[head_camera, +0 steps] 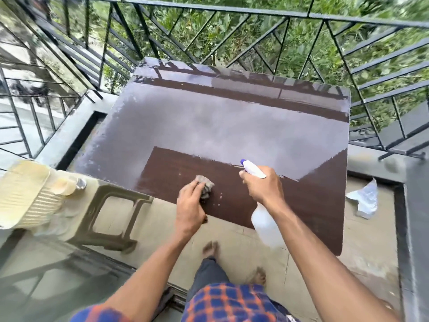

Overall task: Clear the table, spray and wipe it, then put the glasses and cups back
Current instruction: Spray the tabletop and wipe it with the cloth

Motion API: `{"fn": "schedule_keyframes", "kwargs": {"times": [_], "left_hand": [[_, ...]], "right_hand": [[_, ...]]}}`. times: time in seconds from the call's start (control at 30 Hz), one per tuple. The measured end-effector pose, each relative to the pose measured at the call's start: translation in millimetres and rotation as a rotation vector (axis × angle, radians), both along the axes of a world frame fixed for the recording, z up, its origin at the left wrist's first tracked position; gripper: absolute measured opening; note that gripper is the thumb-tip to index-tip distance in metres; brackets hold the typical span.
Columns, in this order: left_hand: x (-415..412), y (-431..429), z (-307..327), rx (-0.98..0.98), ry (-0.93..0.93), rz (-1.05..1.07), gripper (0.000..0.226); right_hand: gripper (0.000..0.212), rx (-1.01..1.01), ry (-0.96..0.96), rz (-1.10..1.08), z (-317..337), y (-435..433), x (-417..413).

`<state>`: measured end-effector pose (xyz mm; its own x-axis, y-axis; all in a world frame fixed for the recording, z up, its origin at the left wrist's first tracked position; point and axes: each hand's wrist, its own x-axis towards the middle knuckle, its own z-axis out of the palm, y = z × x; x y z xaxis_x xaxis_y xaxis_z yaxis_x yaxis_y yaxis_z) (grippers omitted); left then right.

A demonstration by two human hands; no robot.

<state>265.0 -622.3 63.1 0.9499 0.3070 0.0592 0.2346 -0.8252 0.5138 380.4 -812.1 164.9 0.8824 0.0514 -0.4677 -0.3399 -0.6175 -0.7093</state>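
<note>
The table is dark brown w/ rounded corners. It stands in the corner of a balcony, close to the railing, & its top is glossy, with a pale reflection over most of it. Nothing stands on it.

On the near part of the top lies a crumpled grey cloth. The left hand grips it from the near side, fingers curled over it, pressing it on the surface. A few small pale specks sit on the top just right of the cloth.

The right hand is closed round the neck of a spray bottle: clear body hanging below the wrist, white head w/ blue nozzle pointing away over the table. The two hands are near each other, not touching.

Left of the table is a grey plastic chair, & on it a cream ribbed tray; what is in the tray is too blurred to tell. On the floor, right of the table, lies a crumpled white paper. Below are the person's checked shirt & bare feet.
</note>
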Motion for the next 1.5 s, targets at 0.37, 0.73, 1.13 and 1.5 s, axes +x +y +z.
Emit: {"fn": "schedule_keyframes", "kwargs": {"times": [0.37,0.73,1.13,1.5], "left_hand": [[72,159,16,-0.101,0.137,-0.011,0.054],[-28,60,-24,-0.179,-0.014,-0.641,0.043],[50,97,23,-0.398,-0.12,-0.36,0.05],[80,61,-8,-0.099,0.121,-0.597,0.053]], "right_hand": [[0.045,0.02,-0.027,-0.202,10,56,17],[0.026,0.027,-0.006,-0.418,-4,78,-3],[0.018,0.084,-0.035,-0.561,4,56,-25],[0.017,0.081,-0.035,-0.69,3,27,-42]]}}
